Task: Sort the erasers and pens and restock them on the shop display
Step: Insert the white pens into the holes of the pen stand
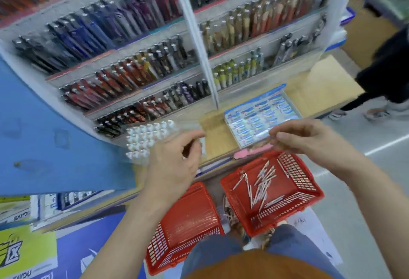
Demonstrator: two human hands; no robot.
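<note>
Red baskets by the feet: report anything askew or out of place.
Pale slim pens lie loose and crisscrossed in the right red slatted plastic basket, unsorted. The left red basket looks empty.

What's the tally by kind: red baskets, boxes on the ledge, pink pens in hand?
Red baskets: 2, the left basket and the right basket holding loose pens
Blue-and-white box on the ledge: 1
Pink pen, pinched by the right hand: 1
Total: 4
</note>
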